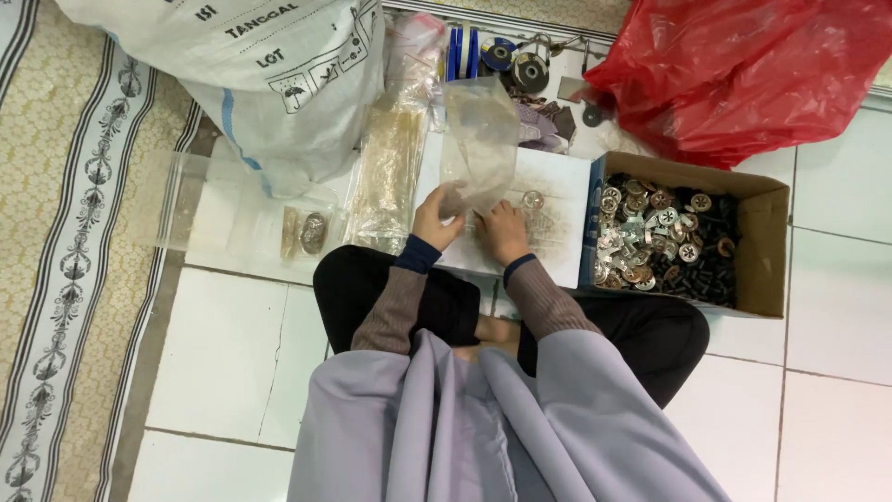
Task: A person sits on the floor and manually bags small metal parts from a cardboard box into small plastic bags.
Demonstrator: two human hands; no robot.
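I sit cross-legged on a white tiled floor. My left hand [435, 219] pinches the lower edge of a clear plastic bag [478, 144] that stands up in front of me. My right hand [503, 231] rests on a white board [557, 186] beside that bag, its fingers curled over small clear and metal parts [531, 200]; whether it grips one I cannot tell. An open cardboard box [760, 251] to my right is full of round silver metal pieces and black plastic parts [662, 242].
A large white woven sack [269, 84] lies at the upper left, a red plastic bag [743, 65] at the upper right. Clear packets [390, 177] and a small filled bag [307, 232] lie to my left. A patterned rug [65, 232] borders the tiles.
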